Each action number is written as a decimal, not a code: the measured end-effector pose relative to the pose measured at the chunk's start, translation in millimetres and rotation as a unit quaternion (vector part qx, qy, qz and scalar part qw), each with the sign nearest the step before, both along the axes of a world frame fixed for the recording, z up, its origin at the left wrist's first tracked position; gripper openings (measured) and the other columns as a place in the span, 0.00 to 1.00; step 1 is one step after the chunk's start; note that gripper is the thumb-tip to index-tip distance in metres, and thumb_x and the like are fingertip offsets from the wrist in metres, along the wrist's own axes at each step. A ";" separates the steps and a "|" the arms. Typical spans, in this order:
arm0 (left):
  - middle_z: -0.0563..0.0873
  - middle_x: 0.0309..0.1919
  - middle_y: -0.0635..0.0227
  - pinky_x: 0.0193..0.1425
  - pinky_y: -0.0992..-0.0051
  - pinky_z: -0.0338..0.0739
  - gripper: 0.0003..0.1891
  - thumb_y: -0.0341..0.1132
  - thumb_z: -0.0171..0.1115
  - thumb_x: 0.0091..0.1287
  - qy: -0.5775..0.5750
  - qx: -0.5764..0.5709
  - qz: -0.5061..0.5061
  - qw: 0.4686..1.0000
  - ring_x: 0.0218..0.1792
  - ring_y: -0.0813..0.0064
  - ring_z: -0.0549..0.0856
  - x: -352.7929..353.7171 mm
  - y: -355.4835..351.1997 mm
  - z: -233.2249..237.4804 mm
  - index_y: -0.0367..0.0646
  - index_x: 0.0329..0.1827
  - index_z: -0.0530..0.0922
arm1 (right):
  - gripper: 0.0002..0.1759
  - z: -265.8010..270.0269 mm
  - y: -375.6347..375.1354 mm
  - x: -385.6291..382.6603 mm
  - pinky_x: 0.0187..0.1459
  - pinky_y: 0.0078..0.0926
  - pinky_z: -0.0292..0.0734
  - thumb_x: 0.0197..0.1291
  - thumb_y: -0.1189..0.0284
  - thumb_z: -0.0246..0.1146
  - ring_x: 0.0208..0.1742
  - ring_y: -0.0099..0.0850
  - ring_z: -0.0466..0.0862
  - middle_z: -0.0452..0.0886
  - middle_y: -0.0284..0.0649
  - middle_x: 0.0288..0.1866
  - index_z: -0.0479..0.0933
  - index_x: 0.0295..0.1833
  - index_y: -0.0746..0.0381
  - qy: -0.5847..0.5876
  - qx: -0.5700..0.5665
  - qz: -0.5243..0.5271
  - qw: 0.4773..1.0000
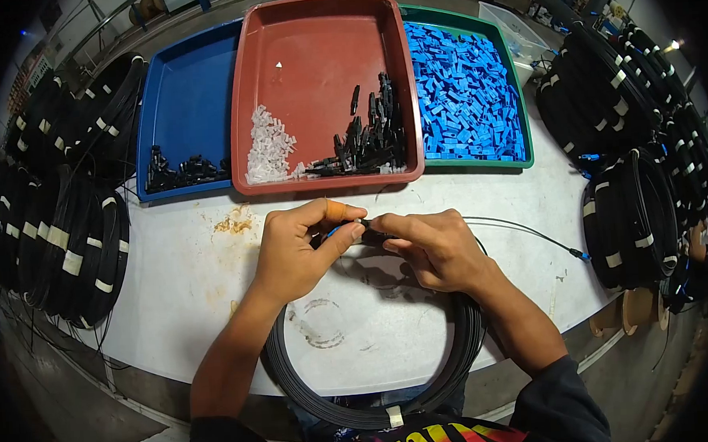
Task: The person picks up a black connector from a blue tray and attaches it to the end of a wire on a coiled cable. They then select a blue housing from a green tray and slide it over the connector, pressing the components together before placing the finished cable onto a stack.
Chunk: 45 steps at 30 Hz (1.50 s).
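Left hand [295,248] and right hand [439,244]: together, fingertips nearly meeting over the coil's far side, just short of the red tray [321,47]. Small dark piece [366,223], pale at one end: between the two, right of the left thumb, left of the right index fingertip. Long axis: apparently crosswise, left to right, though largely covered by fingers. Nearer hand: neither, both at the piece.

Left: pinched on it between thumb and index, back of hand upward. Right: index reaching inward, other fingers curled beneath; firmness of grip impossible to tell. Blue bit [333,231] beside the left fingers, partly hidden.

Forearms: slanting inward from the near edge, one on either side of the black cable coil [470,335]. Off to the right: thin cable with blue-tipped end [584,255], on the white table [164,271].
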<state>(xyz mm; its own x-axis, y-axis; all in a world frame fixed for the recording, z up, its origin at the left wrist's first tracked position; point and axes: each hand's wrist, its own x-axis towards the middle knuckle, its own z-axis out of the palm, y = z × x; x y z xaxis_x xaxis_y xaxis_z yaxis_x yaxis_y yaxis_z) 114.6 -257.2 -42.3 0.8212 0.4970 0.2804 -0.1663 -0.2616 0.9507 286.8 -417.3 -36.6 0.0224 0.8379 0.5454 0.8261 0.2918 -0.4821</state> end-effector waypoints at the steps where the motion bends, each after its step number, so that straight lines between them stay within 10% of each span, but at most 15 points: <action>1: 0.93 0.39 0.63 0.43 0.80 0.82 0.10 0.27 0.73 0.70 0.003 0.004 -0.001 1.000 0.38 0.83 0.88 -0.4 0.4 0.1 0.32 0.51 0.88 | 0.26 5.2 -1.0 -0.9 0.30 0.35 0.83 0.51 0.83 0.69 0.31 0.39 0.90 0.90 0.40 0.35 0.81 0.59 0.60 -0.006 -0.013 0.003 1.000; 5: 0.90 0.48 0.60 0.58 0.77 0.83 0.11 0.23 0.70 0.72 0.069 0.004 -0.023 0.997 0.49 0.77 0.88 -3.5 1.6 4.9 0.29 0.55 0.84 | 0.30 -2.3 -0.8 2.4 0.30 0.35 0.82 0.48 0.83 0.69 0.32 0.38 0.91 0.89 0.39 0.35 0.82 0.61 0.57 0.011 0.004 0.008 1.000; 23: 0.89 0.35 0.66 0.39 0.78 0.80 0.18 0.22 0.82 0.55 -0.061 0.202 0.087 0.974 0.31 0.79 0.83 -0.5 3.8 1.4 0.35 0.48 0.86 | 0.14 -5.4 1.0 4.3 0.40 0.35 0.81 0.54 0.84 0.74 0.38 0.40 0.87 0.88 0.43 0.39 0.84 0.47 0.65 0.076 0.057 -0.103 0.990; 34: 0.89 0.37 0.67 0.41 0.85 0.76 0.39 0.22 0.84 0.54 -0.018 0.113 0.052 0.992 0.39 0.85 0.85 -3.1 0.3 0.6 0.40 0.69 0.71 | 0.14 0.9 -0.9 1.8 0.37 0.31 0.81 0.53 0.86 0.75 0.39 0.36 0.88 0.89 0.43 0.40 0.87 0.46 0.64 0.058 0.048 -0.093 0.993; 45: 0.91 0.34 0.68 0.38 0.85 0.74 0.38 0.24 0.86 0.53 0.000 0.158 0.039 0.987 0.34 0.88 0.83 -3.8 -1.7 4.2 0.40 0.66 0.73 | 0.14 -2.3 0.3 2.8 0.33 0.31 0.78 0.52 0.85 0.76 0.32 0.34 0.85 0.86 0.41 0.34 0.87 0.45 0.64 0.024 0.066 -0.073 0.995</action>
